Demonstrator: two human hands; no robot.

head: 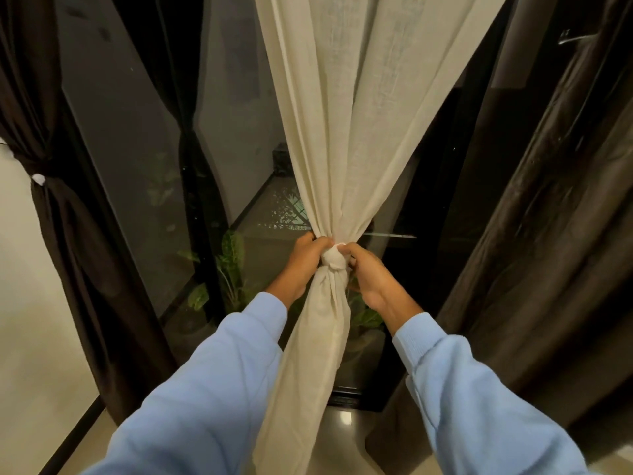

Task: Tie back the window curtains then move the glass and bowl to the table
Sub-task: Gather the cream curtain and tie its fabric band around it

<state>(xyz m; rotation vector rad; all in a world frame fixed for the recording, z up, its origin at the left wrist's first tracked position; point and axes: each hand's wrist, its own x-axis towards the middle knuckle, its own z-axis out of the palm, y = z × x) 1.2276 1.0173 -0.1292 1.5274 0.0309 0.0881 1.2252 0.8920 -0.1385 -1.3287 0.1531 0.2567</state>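
The cream curtain [346, 138] hangs in the middle of the window, gathered into a tight waist where a knot [333, 261] of its own cloth sits, with the loose tail falling below toward the floor. The left hand [301, 265] is closed around the bunched cloth on the left side of the knot, fingers curled over the gather, probably to keep the folds from spreading while the knot is pulled snug. The right hand [368, 274] presses in from the other side, thumb and fingertips pinched on a small white end at the top of the knot, which looks like the last tightening tug. At the far left a dark curtain [58, 207] is already cinched with a white tie [38, 180], while the dark curtain on the right [534, 255] hangs loose, so it likely remains to be tied. Behind the glass pane [137, 138] a leafy plant [230, 262] shows dimly. The glass and bowl are not in view.
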